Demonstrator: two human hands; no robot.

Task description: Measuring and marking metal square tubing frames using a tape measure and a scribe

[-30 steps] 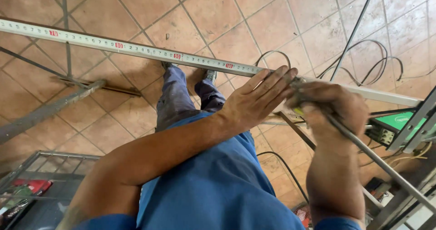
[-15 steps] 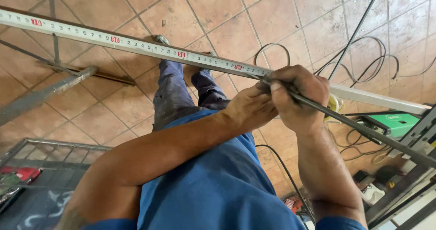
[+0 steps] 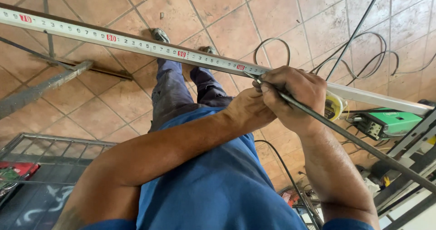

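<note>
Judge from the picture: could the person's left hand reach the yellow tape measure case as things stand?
Probably not directly. The left hand is tucked under the right hand, which grips a thin metal rod and sits between it and the yellow tape measure case.

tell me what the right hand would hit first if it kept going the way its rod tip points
Most likely the tape measure lying along the metal bar: the right hand aims its thin rod up-left at the tape's edge, and the tip looks almost on it, though depth is unclear.

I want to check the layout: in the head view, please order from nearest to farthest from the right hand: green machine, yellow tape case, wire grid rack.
From the right hand:
1. yellow tape case, touching it, just right.
2. green machine, on the floor, further right.
3. wire grid rack, far lower left.
</note>
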